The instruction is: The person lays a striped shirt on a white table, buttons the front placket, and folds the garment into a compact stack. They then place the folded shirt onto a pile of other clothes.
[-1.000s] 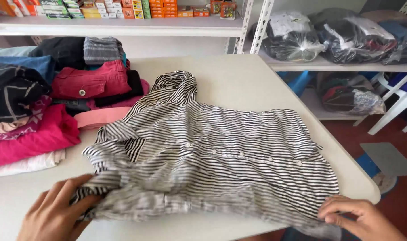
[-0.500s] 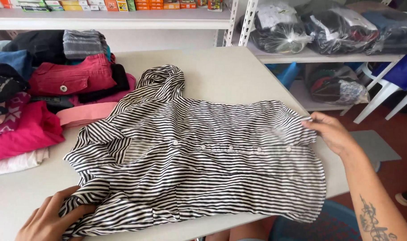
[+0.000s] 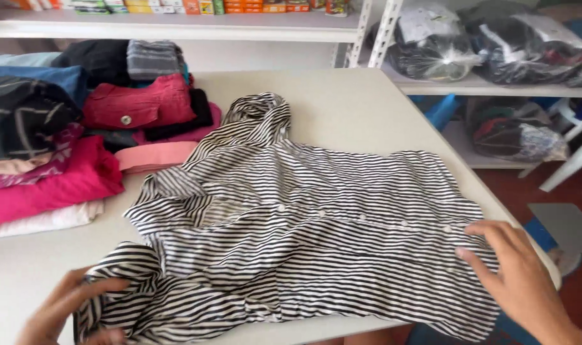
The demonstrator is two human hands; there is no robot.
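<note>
On the white table (image 3: 367, 108), near its front edge, a black-and-white striped shirt (image 3: 316, 211) lies spread face up — button row running across, collar end bunched toward the far middle, one sleeve folded back at the near left.

Left hand (image 3: 70, 310): at the near left corner, fingers curled loosely into the bunched sleeve cloth, gathering a fold rather than pinching it. Right hand (image 3: 514, 275): open, fingers spread wide and flat on the hem end at the right, palm down, holding nothing.

Judgement on doing this well: the cloth between the two hands shows ripples around the button row, so the flat hand should press and sweep outward toward the edge, not lift. The gathered sleeve wants laying straight along the body panel before any fold goes over it — a lump there will show through. Right-hand hem hangs close to the table edge; dragging further that way risks it sliding off.

Left of the shirt, just beside the sleeve, sit stacks of folded clothes (image 3: 54, 147) — pink, red, dark blue, black. Behind the table, white shelving (image 3: 380, 32) carries bagged garments (image 3: 489, 45) and a row of small boxes (image 3: 208, 6).
</note>
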